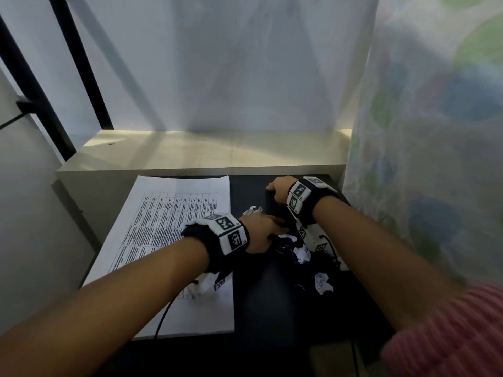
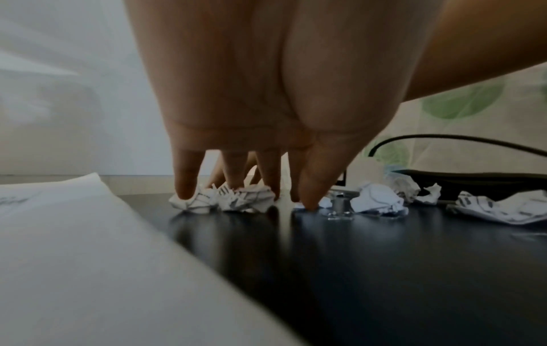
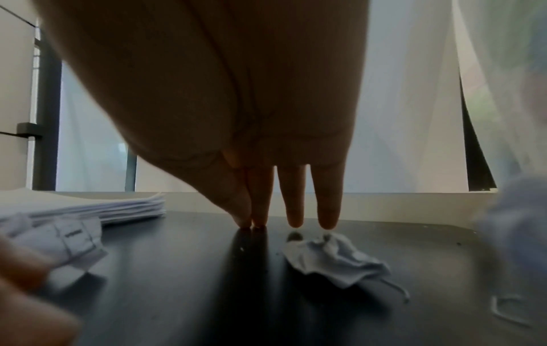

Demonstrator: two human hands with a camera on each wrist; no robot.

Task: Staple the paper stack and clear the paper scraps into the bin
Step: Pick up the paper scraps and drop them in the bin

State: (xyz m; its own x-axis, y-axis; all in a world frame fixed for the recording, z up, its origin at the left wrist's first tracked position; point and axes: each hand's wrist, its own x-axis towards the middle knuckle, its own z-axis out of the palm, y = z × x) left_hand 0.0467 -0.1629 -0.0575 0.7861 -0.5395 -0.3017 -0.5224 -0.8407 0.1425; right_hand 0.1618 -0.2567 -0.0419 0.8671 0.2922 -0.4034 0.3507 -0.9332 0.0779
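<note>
Glossy black counter (image 1: 258, 303): left hand (image 1: 261, 232), right hand (image 1: 280, 190) grips slack, fingertips down among crumpled white paper scraps (image 2: 225, 199); white printed paper stack (image 1: 168, 240) left.

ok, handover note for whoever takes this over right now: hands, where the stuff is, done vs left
Left hand: fingers straight, tips down on a crumpled scrap on the black desk; nothing held.
Right hand: fingertips touching the desk at the far right, open, empty; a loose scrap lies beside it.
Paper stack: flat on the desk's left side. Whether it is stapled cannot be told.
More scraps are scattered mid-desk.
No bin or clear stapler in view.
Left: collect all scraps and bin them; check the staple.
</note>
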